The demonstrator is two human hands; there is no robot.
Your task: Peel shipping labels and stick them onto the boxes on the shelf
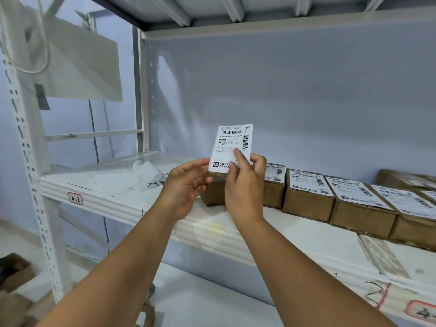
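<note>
The white shelf (pixel 212 230) runs from its upright post (pixel 30 161) at the left down toward the lower right. Its thick front lip carries a small handwritten tag (pixel 75 198) near the post. The left stretch of the shelf is open apart from a loose paper strip (pixel 146 175) lying flat near the back. A row of brown boxes (pixel 306 204) fills the right part side by side, set back from the front lip, and those in clear view have white labels on top. Between the box tops and the upper shelf (pixel 236 10) there is tall free space in front of the plain back panel (pixel 283 90). The shipping label (pixel 232 142) is held upright in that space, printed side toward the camera, directly above the end box (pixel 212 193) at the left of the row, whose top is mostly hidden by the hands. Both forearms rise from the bottom of the view and converge. The left hand (pixel 186 187) pinches the label's lower left corner between thumb and fingers, palm turned inward. The right hand (pixel 245 187) grips its lower edge, forefinger laid across the print and thumb beside it, with the back of the hand toward the camera.
</note>
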